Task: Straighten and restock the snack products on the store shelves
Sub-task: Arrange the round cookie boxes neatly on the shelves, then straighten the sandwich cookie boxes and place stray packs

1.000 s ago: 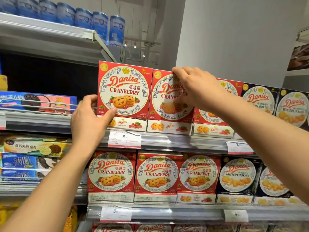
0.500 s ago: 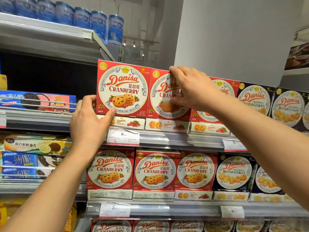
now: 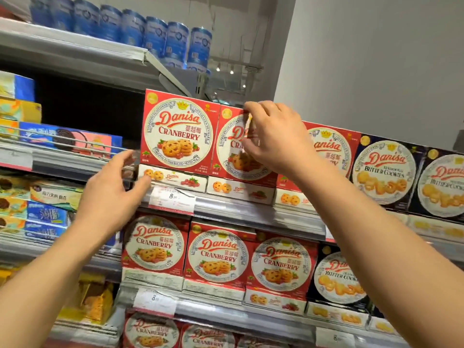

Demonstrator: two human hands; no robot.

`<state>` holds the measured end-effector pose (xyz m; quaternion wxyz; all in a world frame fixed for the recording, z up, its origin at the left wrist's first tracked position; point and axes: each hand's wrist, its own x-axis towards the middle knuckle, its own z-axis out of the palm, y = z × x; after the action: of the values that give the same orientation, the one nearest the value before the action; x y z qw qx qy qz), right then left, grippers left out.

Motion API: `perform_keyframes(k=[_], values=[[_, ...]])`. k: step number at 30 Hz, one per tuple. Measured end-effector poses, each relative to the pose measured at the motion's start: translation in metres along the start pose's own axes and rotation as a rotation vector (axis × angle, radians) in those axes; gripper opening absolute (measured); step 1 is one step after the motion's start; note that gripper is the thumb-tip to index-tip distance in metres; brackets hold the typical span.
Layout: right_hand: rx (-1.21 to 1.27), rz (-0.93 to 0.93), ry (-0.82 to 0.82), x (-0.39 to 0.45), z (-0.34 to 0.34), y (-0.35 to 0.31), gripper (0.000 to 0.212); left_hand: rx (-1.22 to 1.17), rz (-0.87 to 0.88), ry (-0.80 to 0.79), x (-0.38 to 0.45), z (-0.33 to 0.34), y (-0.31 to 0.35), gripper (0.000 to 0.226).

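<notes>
1. Cranberry cookie boxes (image 3: 178,136) stand upright in a row on the upper shelf (image 3: 251,212), each on top of a flat white box. Butter cookie boxes (image 3: 384,172) continue the row to the right.

2. Right hand (image 3: 273,139): the grip is on the second cranberry box (image 3: 228,156), with fingers curled over its top edge and thumb on its face. That box tilts slightly against its neighbour.

3. Left hand (image 3: 113,192): fingers loosely spread, thumb at the left end of the flat white box (image 3: 173,178) under the first box. Motion blur hides whether the fingertips touch it; the hand appears to hold nothing.

4. Step in hand, as judged: squaring the second box into line with the first.

5. Next move calls for pushing the second box upright and flush, face forward, while the left hand steadies the first box so the row does not shift.

6. Change from one second ago: the left hand has left the lower left corner of the first box and dropped lower. The right hand remains on the second box. Blue cans (image 3: 175,43) on the top shelf are untouched.
</notes>
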<state>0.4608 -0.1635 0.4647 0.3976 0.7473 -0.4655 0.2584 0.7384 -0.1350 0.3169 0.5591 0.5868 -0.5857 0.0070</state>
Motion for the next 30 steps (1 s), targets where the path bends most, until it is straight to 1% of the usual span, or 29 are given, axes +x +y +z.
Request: perform_keyframes(k=[3,5,7,11,13,15,16,19,22,24,26,30], values=[[0.104,-0.036,0.111,-0.019,0.002,-0.021,0.058,0.047,0.015,-0.022,-0.03,-0.01,-0.013,0.048],[0.213,-0.063,0.129,-0.037,0.007,-0.041,0.053,0.089,0.039,-0.079,-0.048,-0.019,-0.029,0.042],[0.336,-0.073,0.098,-0.061,0.016,-0.066,0.054,0.137,0.039,-0.135,-0.067,-0.027,-0.049,0.043],[0.501,-0.055,0.002,-0.113,0.043,-0.119,0.056,0.282,0.041,-0.248,-0.101,-0.038,-0.097,0.058],[0.59,-0.019,-0.051,-0.136,0.056,-0.145,0.055,0.301,0.012,-0.301,-0.111,-0.045,-0.127,0.061],[0.71,0.033,-0.101,-0.157,0.067,-0.17,0.053,0.255,-0.017,-0.31,-0.117,-0.051,-0.155,0.059],[0.781,0.074,-0.126,-0.168,0.073,-0.183,0.052,0.204,-0.044,-0.309,-0.121,-0.057,-0.166,0.055],[0.972,0.255,-0.216,-0.196,0.092,-0.224,0.045,0.01,-0.16,-0.293,-0.128,-0.074,-0.204,0.033],[1.096,0.433,-0.32,-0.217,0.113,-0.269,0.036,-0.125,-0.244,-0.285,-0.129,-0.093,-0.239,0.034],[1.101,0.496,-0.384,-0.229,0.122,-0.296,0.035,-0.158,-0.27,-0.299,-0.129,-0.1,-0.26,0.035],[1.087,0.545,-0.432,-0.237,0.132,-0.323,0.035,-0.14,-0.277,-0.36,-0.128,-0.109,-0.283,0.027],[1.106,0.645,-0.501,-0.24,0.141,-0.374,0.043,-0.119,-0.274,-0.476,-0.124,-0.123,-0.317,0.032]])
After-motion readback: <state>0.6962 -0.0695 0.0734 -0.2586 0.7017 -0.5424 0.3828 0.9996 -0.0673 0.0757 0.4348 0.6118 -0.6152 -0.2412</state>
